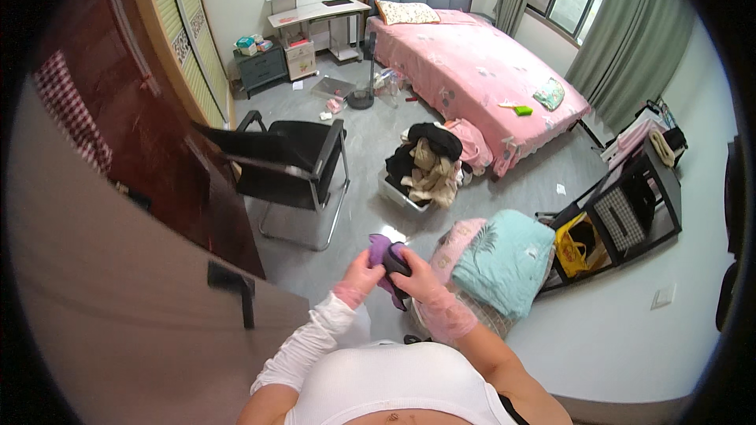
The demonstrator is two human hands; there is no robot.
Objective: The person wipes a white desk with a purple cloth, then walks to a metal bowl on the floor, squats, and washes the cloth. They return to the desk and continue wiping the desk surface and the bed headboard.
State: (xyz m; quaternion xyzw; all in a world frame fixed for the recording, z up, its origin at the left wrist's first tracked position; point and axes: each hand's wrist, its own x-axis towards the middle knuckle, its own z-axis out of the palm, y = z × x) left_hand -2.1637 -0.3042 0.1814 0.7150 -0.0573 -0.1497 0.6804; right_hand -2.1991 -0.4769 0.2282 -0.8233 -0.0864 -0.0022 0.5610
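Note:
In front of my chest I hold a purple cloth (pixel 378 243) and a small dark grey rounded object (pixel 394 262), too blurred to name. My left hand (pixel 360 276) pinches the cloth's left side. Around the dark object my right hand (pixel 420 278) has closed, and the cloth wraps partly behind and below it. Thin, clear pinkish gloves cover both hands and wrists. Just right of my hands lies a stack of folded bedding, with a light teal quilt (pixel 502 262) on top and a pink quilt (pixel 455 245) beside it.
A white bin (pixel 394 195) heaped with clothes (pixel 434 171) stands ahead. A black chair (pixel 295 159) is at left, near the open door (pixel 147 319). Farther off are a pink-covered bed (pixel 466 65), a desk (pixel 313 12) and a floor fan (pixel 361 99). A black shelf (pixel 626 218) lines the right wall.

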